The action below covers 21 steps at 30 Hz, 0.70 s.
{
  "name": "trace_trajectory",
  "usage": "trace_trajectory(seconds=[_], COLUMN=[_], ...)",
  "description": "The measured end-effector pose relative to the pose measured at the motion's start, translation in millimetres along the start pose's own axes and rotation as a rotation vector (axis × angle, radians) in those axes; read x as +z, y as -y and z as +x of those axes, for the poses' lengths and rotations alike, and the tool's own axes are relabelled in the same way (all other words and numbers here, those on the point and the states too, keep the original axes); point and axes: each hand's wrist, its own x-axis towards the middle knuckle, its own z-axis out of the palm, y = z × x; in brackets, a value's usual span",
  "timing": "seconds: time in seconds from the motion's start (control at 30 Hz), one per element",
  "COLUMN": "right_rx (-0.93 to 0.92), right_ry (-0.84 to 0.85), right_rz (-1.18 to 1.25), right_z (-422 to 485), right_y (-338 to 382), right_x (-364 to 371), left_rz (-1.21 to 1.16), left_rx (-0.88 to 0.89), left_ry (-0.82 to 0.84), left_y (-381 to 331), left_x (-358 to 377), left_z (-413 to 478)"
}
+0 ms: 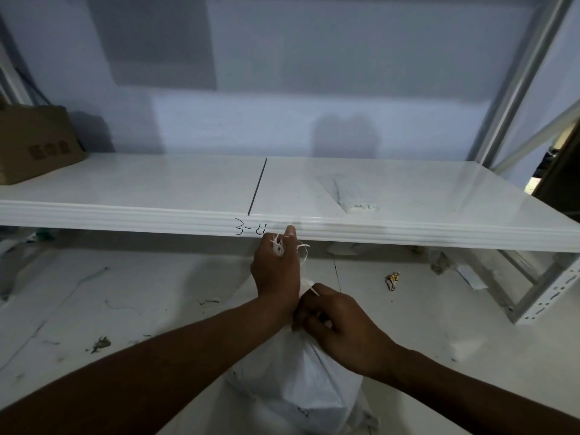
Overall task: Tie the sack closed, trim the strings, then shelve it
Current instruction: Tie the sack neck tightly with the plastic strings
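A white woven sack (298, 381) stands upright on the floor just below the shelf's front edge. My left hand (276, 268) is raised above it, closed around the gathered top of the sack, with thin white strings (279, 246) sticking out of the fist. Lower down, my right hand (335, 321) pinches the sack's neck, and a short string end pokes out above its fingers. The white metal shelf (188, 211) runs across the view in front of me, with "3-4" written on its front lip.
A brown cardboard box (34, 139) sits at the shelf's far left. A grey rack upright (518, 83) rises at the right, with a perforated leg (546, 296) below. Scraps and a crumpled wrapper (392, 280) litter the white floor.
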Motion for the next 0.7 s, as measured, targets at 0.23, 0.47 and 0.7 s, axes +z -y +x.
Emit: trace_trajectory(seconds=[0.23, 0.47, 0.7], right_rx=[0.086, 0.166, 0.164], right_ry=[-0.11, -0.213, -0.324], right_rz=[0.143, 0.241, 0.263], right_z=[5, 9, 8], right_y=[-4, -2, 2], right_x=[2, 10, 14], left_rz=[-0.032, -0.046, -0.042], left_rx=[-0.12, -0.18, -0.195], left_ry=[-0.009, 0.004, 0.061], left_y=[0, -1, -3], left_x=[-1, -1, 2], left_z=[1, 2, 5])
